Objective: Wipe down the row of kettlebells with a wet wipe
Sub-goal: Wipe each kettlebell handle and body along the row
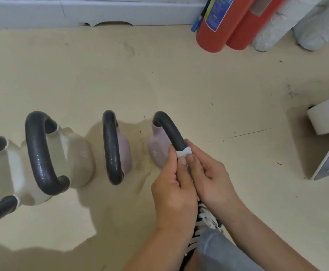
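Kettlebells (75,153) lined the floor (179,85), and on the rightmost handle (169,130) the left hand (174,184) and right hand (208,173) both pinched the wet wipe (183,152) round its near end: handle-wiping was underway, and the next move looked like a firm slide up the arch.

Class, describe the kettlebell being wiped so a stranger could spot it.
Find the row of kettlebells on the beige floor. Take the small pale purple kettlebell at its right end. Only its black handle has a wet wipe held round it by the left hand and right hand.
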The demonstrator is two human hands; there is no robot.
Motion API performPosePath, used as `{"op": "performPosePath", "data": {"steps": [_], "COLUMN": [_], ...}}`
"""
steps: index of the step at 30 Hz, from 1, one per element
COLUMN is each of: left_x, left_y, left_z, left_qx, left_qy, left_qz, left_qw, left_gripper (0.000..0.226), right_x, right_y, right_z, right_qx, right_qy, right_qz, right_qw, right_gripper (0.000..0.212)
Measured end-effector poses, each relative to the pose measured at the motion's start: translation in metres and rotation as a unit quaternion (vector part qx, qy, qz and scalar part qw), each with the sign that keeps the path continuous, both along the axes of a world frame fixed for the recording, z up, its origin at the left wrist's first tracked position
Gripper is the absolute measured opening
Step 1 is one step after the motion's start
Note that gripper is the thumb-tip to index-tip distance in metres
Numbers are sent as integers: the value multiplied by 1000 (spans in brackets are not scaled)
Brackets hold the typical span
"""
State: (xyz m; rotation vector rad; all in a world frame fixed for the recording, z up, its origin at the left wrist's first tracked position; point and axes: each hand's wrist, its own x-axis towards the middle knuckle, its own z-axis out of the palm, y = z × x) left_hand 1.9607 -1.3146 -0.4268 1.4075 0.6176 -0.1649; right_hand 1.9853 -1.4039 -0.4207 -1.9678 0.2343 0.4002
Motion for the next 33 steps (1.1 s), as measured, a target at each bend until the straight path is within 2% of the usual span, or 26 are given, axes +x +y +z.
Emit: {"op": "performPosePath", "data": {"steps": [5,9,14,16,19,22,26,30,33], "left_x": [-20,-24,-14,-11,-6,-3,-12,-19,-21], "left_y": [2,10,24,27,28,23,11,10,6], "left_z": [-21,-33,-41,-39,-37,-40,-44,-57,-52], "left_qx": [113,215,240,215,116,204,249,304,296], "left_qy": [-46,-85,-129,-111,-42,-71,-98,-146,-130], "left_qz": [-88,-161,-211,-204,-109,-116,-165,-159,-139], "left_qw": [989,960,939,949,986,969,949,928,936], "left_gripper": [47,52,46,46,41,21,17,19,17], "right_x": [-24,-31,-26,-23,-20,-18,-18,-22,-25], "right_y": [-13,-20,-27,-29,-31,-32,-28,-26,-20], "right_z": [-22,-38,-33,-29,-30,-30,-33,-41,-40], "right_qx": [-60,-107,-94,-72,-88,-87,-85,-170,-227], "right_qy": [-19,-66,-30,-6,-4,-4,-18,-61,-107], "right_qz": [19,41,24,5,57,80,87,76,82], "right_qw": [998,991,995,997,995,993,992,981,964], "right_gripper": [46,53,45,39,36,42,49,45,37]}}
